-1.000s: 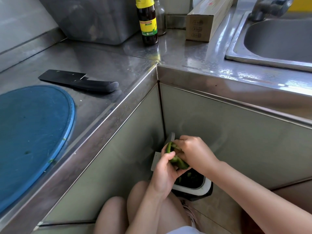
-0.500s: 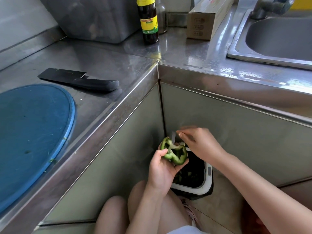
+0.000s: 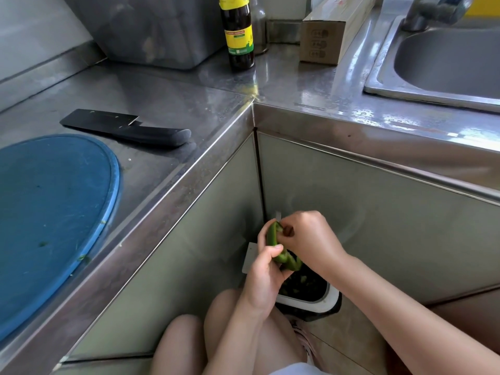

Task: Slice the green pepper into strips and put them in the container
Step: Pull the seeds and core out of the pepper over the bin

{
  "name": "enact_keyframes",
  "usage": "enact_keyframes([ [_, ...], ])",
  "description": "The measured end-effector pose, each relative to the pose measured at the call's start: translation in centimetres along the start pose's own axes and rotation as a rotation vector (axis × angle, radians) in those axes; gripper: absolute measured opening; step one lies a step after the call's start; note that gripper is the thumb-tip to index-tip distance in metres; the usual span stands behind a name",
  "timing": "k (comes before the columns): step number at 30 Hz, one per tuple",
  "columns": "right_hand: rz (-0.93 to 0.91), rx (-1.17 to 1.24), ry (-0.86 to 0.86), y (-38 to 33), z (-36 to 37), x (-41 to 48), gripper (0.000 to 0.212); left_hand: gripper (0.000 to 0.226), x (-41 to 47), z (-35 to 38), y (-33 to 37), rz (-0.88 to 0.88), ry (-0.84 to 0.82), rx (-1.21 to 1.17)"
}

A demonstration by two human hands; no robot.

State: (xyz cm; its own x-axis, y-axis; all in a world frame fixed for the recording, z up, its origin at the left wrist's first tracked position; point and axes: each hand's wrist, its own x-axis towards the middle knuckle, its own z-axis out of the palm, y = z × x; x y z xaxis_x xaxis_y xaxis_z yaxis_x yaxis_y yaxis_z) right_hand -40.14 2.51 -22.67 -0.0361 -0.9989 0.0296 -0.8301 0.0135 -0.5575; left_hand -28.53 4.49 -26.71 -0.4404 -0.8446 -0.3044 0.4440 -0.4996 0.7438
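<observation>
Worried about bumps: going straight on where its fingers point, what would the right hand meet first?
The cut green pepper, gripped by the left hand; the right hand seems to touch it already.

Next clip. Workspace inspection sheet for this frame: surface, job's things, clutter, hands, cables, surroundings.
Surface: steel counter, glossy; green flecks on the blue cutting board.
Job's things: green pepper held over the floor bin, below counter level; black knife lies flat on the counter beside the board, untouched.
Clutter: sauce bottle, cardboard box and grey tub at the counter's back.
Hands: left hand grips the pepper; right hand picks at its inside with curled fingers.
Cables: nothing seen.
Surroundings: sink at right; the bin holds green scraps; the person's knees are in view.
</observation>
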Motion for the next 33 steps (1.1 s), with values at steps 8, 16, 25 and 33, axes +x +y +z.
enact_keyframes([
  [8, -0.059, -0.229, -0.088, -0.3, 0.8, 0.0, 0.023, 0.055, -0.3, 0.2, 0.2, -0.026, 0.015, 0.025],
  [16, -0.128, -0.073, -0.065, -0.3, 0.3, 0.2, 0.020, 0.058, -0.8, 0.1, 0.7, -0.030, -0.020, -0.071],
  [25, -0.089, 0.079, 0.067, 1.0, -2.5, 0.5, 0.021, 0.062, 0.3, -0.4, 0.8, 0.053, 0.003, -0.329],
  [33, -0.139, 0.119, -0.018, 0.4, -1.5, 0.2, 0.028, 0.066, -0.2, -0.6, 1.1, 0.052, -0.100, -0.376],
])
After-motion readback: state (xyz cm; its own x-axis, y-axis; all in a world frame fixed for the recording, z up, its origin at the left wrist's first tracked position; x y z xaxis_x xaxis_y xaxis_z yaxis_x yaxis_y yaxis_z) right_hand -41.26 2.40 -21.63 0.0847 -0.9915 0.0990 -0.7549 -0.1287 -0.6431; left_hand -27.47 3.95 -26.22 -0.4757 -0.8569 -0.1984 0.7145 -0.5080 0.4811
